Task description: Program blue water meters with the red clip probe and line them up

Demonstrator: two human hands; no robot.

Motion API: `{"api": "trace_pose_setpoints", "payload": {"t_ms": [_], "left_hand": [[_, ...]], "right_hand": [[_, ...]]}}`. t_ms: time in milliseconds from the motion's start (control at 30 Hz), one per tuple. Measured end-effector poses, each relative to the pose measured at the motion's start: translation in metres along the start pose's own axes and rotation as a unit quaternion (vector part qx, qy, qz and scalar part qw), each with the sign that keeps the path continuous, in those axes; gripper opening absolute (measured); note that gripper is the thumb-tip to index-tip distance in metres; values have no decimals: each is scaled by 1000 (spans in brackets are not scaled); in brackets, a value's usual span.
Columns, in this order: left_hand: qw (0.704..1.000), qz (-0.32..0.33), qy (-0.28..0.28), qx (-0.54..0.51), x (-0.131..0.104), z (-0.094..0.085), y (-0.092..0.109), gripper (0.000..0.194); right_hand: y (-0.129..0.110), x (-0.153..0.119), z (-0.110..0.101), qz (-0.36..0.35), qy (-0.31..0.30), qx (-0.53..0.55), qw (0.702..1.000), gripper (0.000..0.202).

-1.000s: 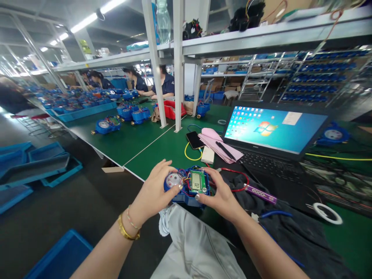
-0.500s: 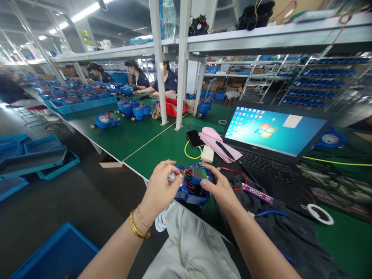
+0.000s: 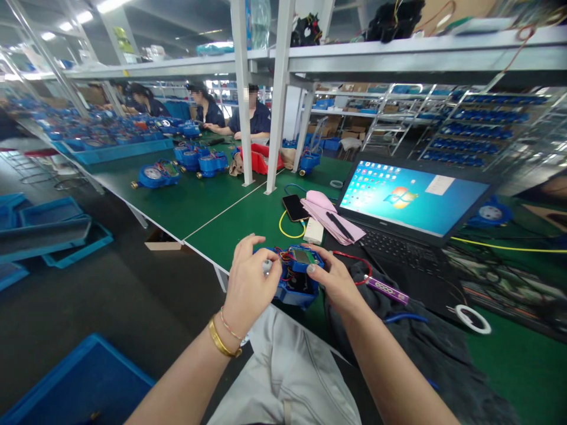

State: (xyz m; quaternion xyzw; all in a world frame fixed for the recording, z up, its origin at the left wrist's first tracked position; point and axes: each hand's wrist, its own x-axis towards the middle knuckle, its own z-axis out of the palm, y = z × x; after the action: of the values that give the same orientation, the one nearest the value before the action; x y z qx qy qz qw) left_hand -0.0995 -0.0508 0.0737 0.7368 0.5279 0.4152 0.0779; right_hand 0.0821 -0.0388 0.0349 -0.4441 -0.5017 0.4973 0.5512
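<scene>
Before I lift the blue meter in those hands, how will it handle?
The blue meter looks solidly moulded, so likely stiff. Its display module may shift if the right hand lets go: it's raised off the rest. The thin wires look bunched and exposed, so probably floppy and easily snagged.

Fingers (image 3: 319, 274) on blue meter (image 3: 296, 296)

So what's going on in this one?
A person works with both hands at an opened blue meter by the edge of a green bench. The right hand holds its display board raised over the dark inside. The left hand is at the other end, near the wires; its exact grip is hidden. An open laptop stands to the right.
</scene>
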Motion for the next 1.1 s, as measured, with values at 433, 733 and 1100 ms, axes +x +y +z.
{"api": "trace_pose_setpoints", "payload": {"t_ms": [433,733,1100], "left_hand": [[995,-79,-28,-50,8,6,-2,12],[997,-40,-36,-54,12,-3,-3,17],[943,-201,-101,-244,23,-9,-3,15]], "right_hand": [[0,-2,-2,-19,-20,-21,999,64],[1,-2,-3,-45,-46,-47,997,66],[2,-3,-8,-134,-69,-149,977,60]]}}
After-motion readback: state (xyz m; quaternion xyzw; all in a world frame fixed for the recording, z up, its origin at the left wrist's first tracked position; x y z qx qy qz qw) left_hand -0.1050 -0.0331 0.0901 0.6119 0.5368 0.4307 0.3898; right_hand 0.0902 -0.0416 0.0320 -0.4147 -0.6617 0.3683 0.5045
